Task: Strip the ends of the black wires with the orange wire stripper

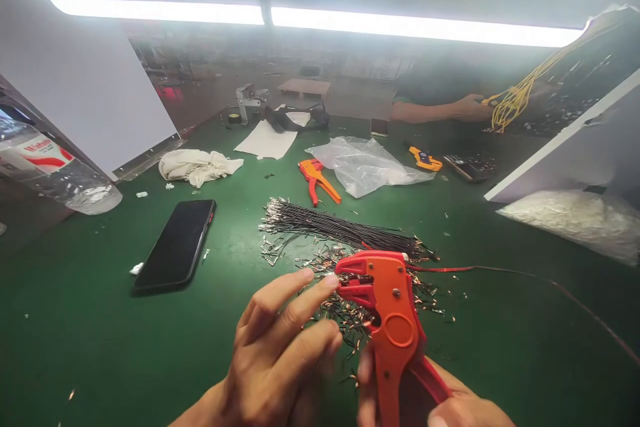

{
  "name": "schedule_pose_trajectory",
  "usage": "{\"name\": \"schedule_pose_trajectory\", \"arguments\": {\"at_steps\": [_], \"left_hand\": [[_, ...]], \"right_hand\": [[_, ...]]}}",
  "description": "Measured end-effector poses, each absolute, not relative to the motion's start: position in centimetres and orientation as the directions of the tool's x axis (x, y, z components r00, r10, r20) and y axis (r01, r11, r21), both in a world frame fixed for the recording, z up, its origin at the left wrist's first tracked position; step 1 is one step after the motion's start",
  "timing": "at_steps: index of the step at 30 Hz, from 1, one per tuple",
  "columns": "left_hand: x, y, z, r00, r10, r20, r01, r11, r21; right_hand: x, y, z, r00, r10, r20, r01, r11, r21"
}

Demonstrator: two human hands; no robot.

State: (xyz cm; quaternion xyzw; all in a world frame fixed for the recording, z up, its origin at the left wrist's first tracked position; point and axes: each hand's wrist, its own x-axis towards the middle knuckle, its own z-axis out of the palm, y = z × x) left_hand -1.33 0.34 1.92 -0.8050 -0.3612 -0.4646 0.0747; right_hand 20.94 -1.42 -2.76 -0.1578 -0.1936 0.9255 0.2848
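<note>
My right hand (pixel 465 410) is wrapped round the handles of an orange-and-red wire stripper (pixel 390 307), held upright with its jaws facing left. My left hand (pixel 285 340) has its fingers stretched and apart, one fingertip right at the jaw's tip; I cannot tell whether it touches. Its thumb is mostly hidden. Behind the tool lies a bundle of black wires (pixel 330 223) with metal terminals at the left ends. Short black wire scraps with bare copper (pixel 345 320) are scattered beneath the tool. A thin red and dark wire (pixel 445 269) runs off to the right.
A black phone (pixel 176 245) lies left, near a white cloth (pixel 197 167) and a water bottle (pixel 55 163). Further back are another wire stripper (pixel 319 181), a clear plastic bag (pixel 370 163) and a yellow tool (pixel 425 159). Opposite, another person's arm (pixel 435 111) reaches toward yellow wires (pixel 515 103).
</note>
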Motion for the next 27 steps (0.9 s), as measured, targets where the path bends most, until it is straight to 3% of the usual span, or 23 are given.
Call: {"name": "schedule_pose_trajectory", "arguments": {"at_steps": [5,10,16,27], "left_hand": [[-1.4,0.4,2.1,0.185,0.63,0.754,0.687,-0.632,0.359],[-0.8,0.6,1.3,0.107,0.73,0.675,0.602,-0.588,0.54],[-0.6,0.6,0.9,0.255,0.743,0.619,0.554,-0.637,0.536],[0.2,0.1,-0.3,0.27,0.774,0.572,0.523,-0.617,0.588]], "right_hand": [[21.1,-1.2,-1.2,-0.771,0.621,-0.141,-0.503,-0.73,-0.463],[21.1,-1.4,-0.3,-0.726,0.674,-0.135,-0.536,-0.678,-0.502],[20.7,-1.2,-0.7,-0.671,0.732,-0.117,-0.574,-0.613,-0.544],[20.0,-1.3,-1.3,-0.686,0.721,-0.098,-0.561,-0.61,-0.559]]}}
